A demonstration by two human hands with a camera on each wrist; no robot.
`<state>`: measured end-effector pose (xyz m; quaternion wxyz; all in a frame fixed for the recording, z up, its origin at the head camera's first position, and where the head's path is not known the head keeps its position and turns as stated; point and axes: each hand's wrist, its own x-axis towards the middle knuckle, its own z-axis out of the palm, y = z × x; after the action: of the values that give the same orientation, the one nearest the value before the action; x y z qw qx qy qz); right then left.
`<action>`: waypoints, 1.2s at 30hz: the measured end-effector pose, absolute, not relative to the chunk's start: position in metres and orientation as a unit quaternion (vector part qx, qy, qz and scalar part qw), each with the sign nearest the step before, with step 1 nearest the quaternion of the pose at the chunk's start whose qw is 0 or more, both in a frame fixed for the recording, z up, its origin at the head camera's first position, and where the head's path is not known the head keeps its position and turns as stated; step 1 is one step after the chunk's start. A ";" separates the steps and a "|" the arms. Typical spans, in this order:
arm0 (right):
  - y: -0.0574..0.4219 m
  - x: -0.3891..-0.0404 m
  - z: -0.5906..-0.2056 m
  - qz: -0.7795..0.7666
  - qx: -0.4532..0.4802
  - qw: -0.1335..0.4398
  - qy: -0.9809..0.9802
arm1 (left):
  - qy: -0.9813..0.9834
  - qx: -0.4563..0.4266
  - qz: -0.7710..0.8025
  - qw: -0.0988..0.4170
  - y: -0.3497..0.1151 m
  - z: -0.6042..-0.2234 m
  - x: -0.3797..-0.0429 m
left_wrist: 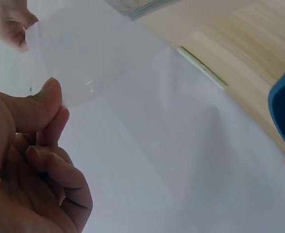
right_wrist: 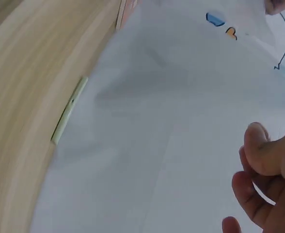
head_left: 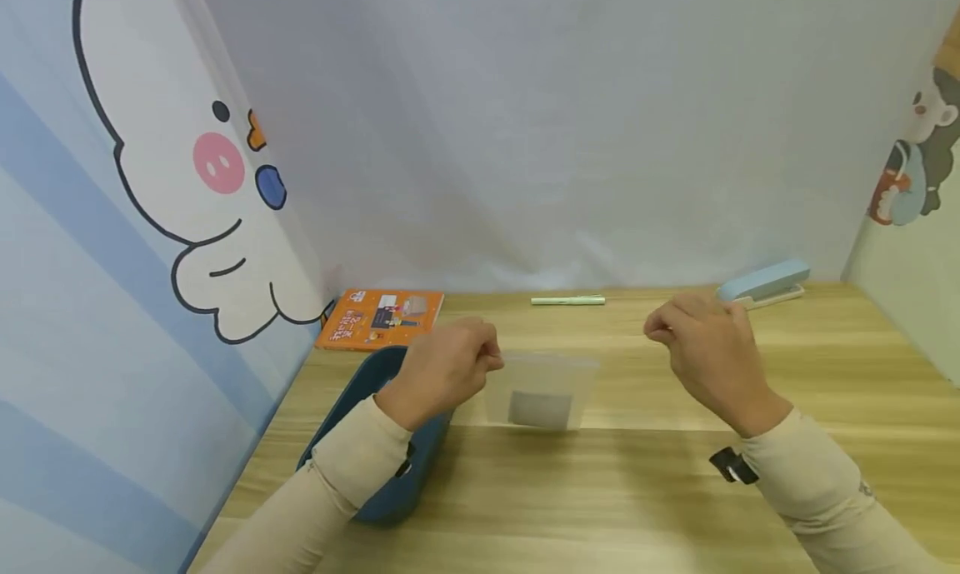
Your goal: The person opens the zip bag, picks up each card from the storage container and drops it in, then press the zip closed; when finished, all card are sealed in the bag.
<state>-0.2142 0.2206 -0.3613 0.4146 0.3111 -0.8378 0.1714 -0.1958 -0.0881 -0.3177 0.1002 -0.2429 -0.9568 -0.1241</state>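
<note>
A clear plastic pouch (head_left: 498,391) hangs above the table, its top corner pinched between the thumb and forefinger of my left hand (head_left: 450,370). Low on the pouch shows a grey rectangular piece (head_left: 540,409); whether it lies inside cannot be told. In the left wrist view the see-through sheet of the pouch (left_wrist: 99,53) spreads beyond the left thumb. My right hand (head_left: 712,357) is raised off to the right, apart from the pouch in the head view. Thumb and forefinger of the right hand (right_wrist: 273,170) meet with curled fingers, and nothing shows between them.
Under my left forearm stands a dark blue basket (head_left: 431,466). Behind it lies an orange book (head_left: 386,317). A pale green pen (head_left: 567,301) rests at the table's back edge, and a light blue stapler (head_left: 765,282) sits back right. A grey curtain (head_left: 555,141) closes off the back.
</note>
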 end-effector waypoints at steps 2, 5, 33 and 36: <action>0.209 -0.209 -0.360 0.223 0.326 0.345 -0.851 | -0.956 -0.250 -0.120 0.096 -0.087 -0.316 -0.197; 0.192 -0.202 -0.361 0.283 0.335 0.259 -0.861 | -0.954 -0.262 -0.114 0.090 -0.082 -0.317 -0.198; 0.159 -0.277 -0.467 0.236 0.204 -0.054 -0.949 | -0.948 -0.237 0.129 -0.168 -0.036 -0.424 -0.251; 0.153 -0.267 -0.466 0.191 0.251 -0.120 -0.941 | -0.943 -0.221 0.146 -0.199 -0.039 -0.424 -0.249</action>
<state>-0.2672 0.1530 -0.4661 -0.1201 0.2509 -0.9413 0.1913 -0.2486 -0.0392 -0.4241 -0.1992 -0.2215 -0.9434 0.1459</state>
